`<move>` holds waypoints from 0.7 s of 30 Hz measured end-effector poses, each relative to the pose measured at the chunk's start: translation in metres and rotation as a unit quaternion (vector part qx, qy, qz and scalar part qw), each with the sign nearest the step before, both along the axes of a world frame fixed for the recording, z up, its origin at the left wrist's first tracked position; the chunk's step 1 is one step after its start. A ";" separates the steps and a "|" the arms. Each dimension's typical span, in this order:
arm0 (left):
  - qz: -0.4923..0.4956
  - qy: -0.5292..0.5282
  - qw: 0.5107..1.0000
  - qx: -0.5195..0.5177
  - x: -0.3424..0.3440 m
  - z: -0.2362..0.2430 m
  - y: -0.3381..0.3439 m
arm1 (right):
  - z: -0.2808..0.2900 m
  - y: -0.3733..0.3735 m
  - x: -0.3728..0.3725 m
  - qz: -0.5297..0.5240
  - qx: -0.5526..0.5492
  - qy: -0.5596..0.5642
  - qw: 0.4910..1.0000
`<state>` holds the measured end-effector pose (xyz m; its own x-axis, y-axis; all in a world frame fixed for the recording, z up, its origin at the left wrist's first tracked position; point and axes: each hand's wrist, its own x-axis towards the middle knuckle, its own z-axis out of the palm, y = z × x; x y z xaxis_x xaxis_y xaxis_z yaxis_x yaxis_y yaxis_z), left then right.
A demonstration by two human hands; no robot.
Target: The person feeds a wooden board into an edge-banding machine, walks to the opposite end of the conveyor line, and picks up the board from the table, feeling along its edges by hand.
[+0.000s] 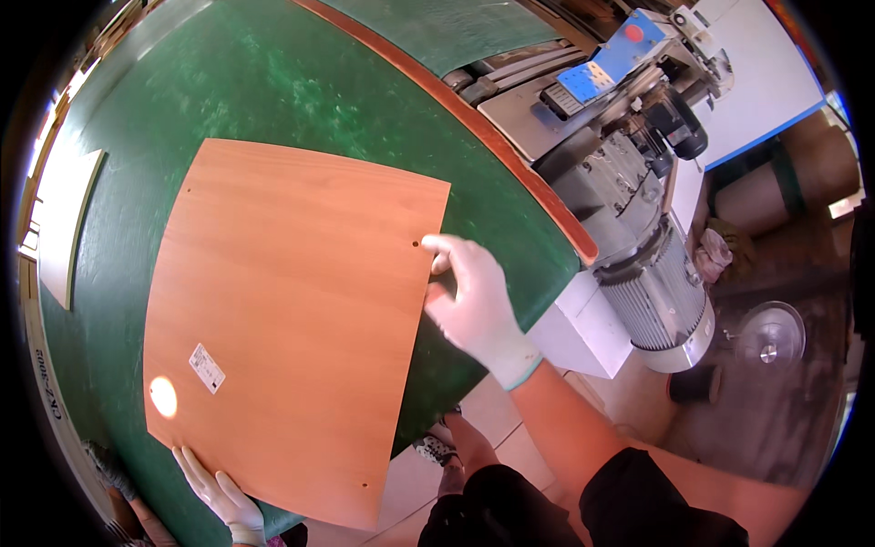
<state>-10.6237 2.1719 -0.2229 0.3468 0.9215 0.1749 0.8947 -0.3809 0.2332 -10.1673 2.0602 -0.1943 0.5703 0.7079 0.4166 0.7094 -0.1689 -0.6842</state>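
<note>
A large orange-brown wood panel lies on a green-topped table. Two of its sides bow outward, small dark holes show near its corners, and a white printed label is stuck on its face. My right hand, in a white glove, is closed at the panel's right edge; the index fingertip touches beside a hole and the thumb sits lower on the same edge. My left hand, also in a white glove, rests with fingers stretched out against the near left edge.
A machine with a grey ribbed motor and a blue control panel stands at the right. A pale narrow board lies at the far left. Another person's dark-gloved hand shows at lower left. A reddish-brown edge strip borders the table.
</note>
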 end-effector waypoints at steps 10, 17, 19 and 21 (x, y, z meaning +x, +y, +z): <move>-0.010 -0.017 1.000 -0.016 -0.006 0.000 0.000 | -0.028 0.018 0.051 -0.037 0.061 -0.022 0.997; -0.012 -0.014 1.000 -0.020 0.025 0.029 -0.004 | 0.009 0.026 0.060 0.054 -0.174 -0.050 0.982; -0.012 -0.056 0.998 0.003 0.019 0.025 -0.006 | 0.005 0.029 0.070 0.075 -0.169 -0.037 0.982; -0.005 -0.036 0.999 -0.016 0.004 0.002 0.000 | 0.003 0.027 0.090 0.090 -0.160 -0.029 0.983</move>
<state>-10.6200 2.1716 -0.2208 0.3432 0.9236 0.1710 0.8714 -0.3811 0.3089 -10.0775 2.0874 -0.1914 0.4058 0.8951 0.1848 0.7837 -0.2368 -0.5742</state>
